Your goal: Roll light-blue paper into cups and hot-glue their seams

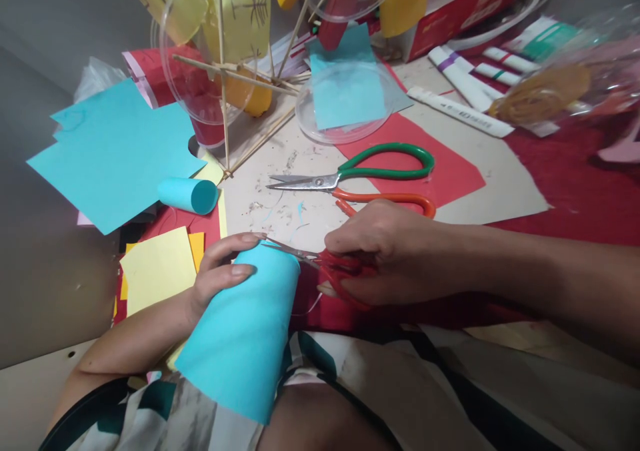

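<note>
My left hand (223, 267) grips the far left edge of a sheet of blue paper (240, 331), thumb on top. The sheet curves and hangs down over my lap. Red-handled scissors (345, 267) are in my right hand (375, 251), whose fingers are closed around the handles. Their blades reach left across the paper's far edge, close to my left fingertips. Just beyond lies a second pair of scissors (320, 182) with one green and one orange handle. A small rolled blue paper tube (187, 195) rests to the left of them.
Bamboo sticks (225, 71) form a frame at the back with clear plastic lids and paper cups. Large blue paper (120, 151) lies left, with yellow paper (160, 271) nearer. White glue tubes (460, 112) and a bag of rubber bands (545, 94) are at the right.
</note>
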Tool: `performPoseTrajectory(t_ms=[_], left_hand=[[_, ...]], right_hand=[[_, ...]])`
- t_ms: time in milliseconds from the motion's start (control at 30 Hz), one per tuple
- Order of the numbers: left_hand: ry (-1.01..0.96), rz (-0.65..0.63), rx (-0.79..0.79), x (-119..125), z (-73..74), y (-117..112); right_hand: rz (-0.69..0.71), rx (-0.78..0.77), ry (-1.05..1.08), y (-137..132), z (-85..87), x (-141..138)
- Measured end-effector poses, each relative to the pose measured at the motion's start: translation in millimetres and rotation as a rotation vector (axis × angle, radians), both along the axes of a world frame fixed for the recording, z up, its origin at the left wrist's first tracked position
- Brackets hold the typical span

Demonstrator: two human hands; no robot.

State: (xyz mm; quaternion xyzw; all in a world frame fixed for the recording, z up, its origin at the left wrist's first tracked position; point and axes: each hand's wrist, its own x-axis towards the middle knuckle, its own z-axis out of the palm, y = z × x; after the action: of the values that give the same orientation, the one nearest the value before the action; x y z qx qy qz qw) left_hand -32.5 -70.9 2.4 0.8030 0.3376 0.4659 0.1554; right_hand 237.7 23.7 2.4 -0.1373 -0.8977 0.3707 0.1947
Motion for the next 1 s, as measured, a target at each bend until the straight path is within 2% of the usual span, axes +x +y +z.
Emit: performPoseTrajectory(t_ms=[167,333,567,867,1000], left_hand=[[0.038,-0.081,0.052,-2,1.0,3],[0.069,-0.095,0.05,-5,-1.9,5],[-0.024,-0.101,0.133,-1,-12.1,11],[0.036,-0.106,0.076,0,-4.2,6],[0.058,-0.156,0.109,2,-6.9,8]], right_hand=[[-0.006,0.024,-0.079,0,3.3,2],[-0.005,0.062,-0.133,2,7.2,4],[-0.02,0.081,-0.15,3,6.3,5],[-0.011,0.136,-0.217,4,11.6,7],[-0.015,0.158,-0.27,6,13.6,6]])
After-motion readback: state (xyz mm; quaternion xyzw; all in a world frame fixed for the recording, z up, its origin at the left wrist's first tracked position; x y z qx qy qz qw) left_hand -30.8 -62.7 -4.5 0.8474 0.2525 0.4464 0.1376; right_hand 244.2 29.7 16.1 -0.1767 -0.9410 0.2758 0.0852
